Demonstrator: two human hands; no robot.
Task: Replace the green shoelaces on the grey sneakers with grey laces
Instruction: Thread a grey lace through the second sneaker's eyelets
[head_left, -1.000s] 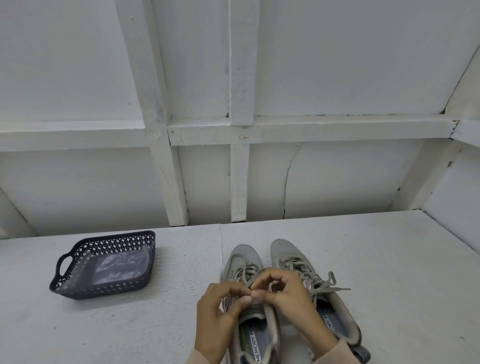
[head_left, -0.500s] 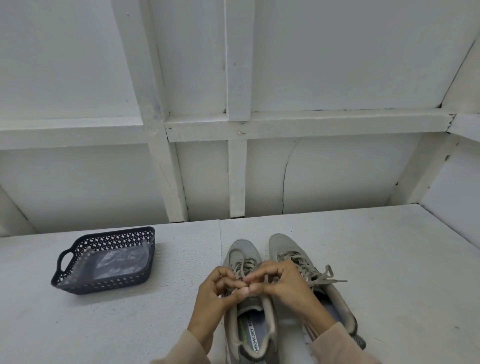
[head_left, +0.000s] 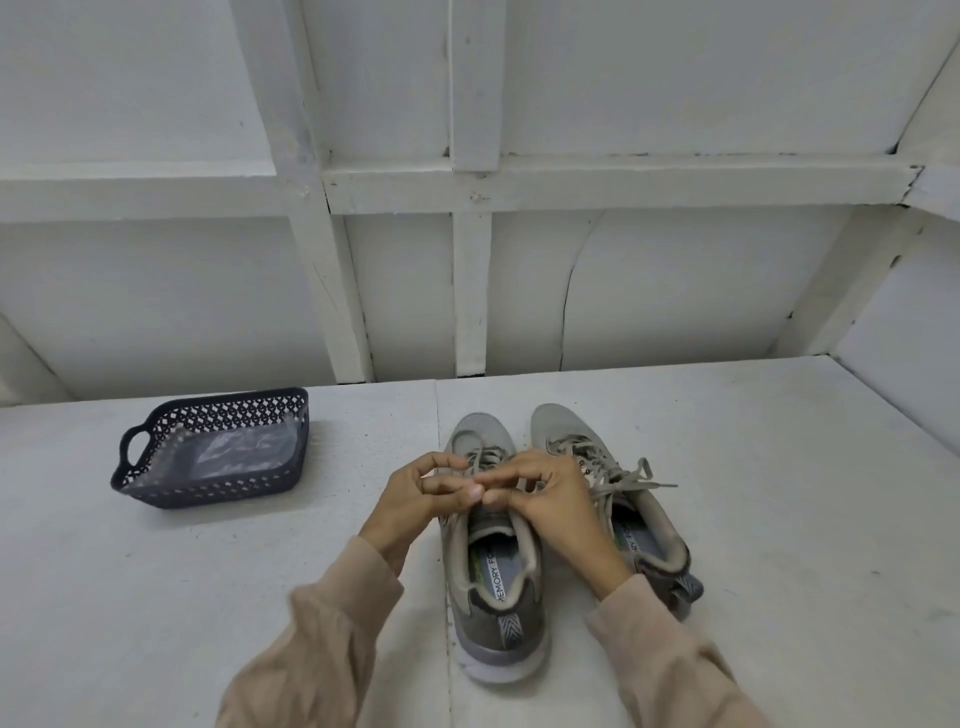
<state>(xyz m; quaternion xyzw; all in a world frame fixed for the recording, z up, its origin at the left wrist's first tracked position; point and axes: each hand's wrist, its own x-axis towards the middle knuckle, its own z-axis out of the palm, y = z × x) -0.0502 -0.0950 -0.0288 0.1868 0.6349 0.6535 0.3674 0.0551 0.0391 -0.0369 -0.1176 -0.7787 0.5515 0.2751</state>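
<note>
A dark perforated basket (head_left: 218, 486) holding a clear plastic bag (head_left: 239, 449) sits at middle left of the frame, well apart from the two grey sneakers (head_left: 493, 597) at lower centre. The left hand (head_left: 415, 501) and right hand (head_left: 556, 501) meet over the left-of-frame sneaker's tongue, curled fingers (head_left: 441, 486) pinching its grey lace (head_left: 485, 457) and partly hiding it. Everything rests on a white desk (head_left: 779, 519) against a white beamed wall (head_left: 675, 312).

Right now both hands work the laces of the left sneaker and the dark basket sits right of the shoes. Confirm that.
No: the head view shows the dark basket to the left of the shoes. The left hand and right hand do work the laces of the left sneaker.
</note>
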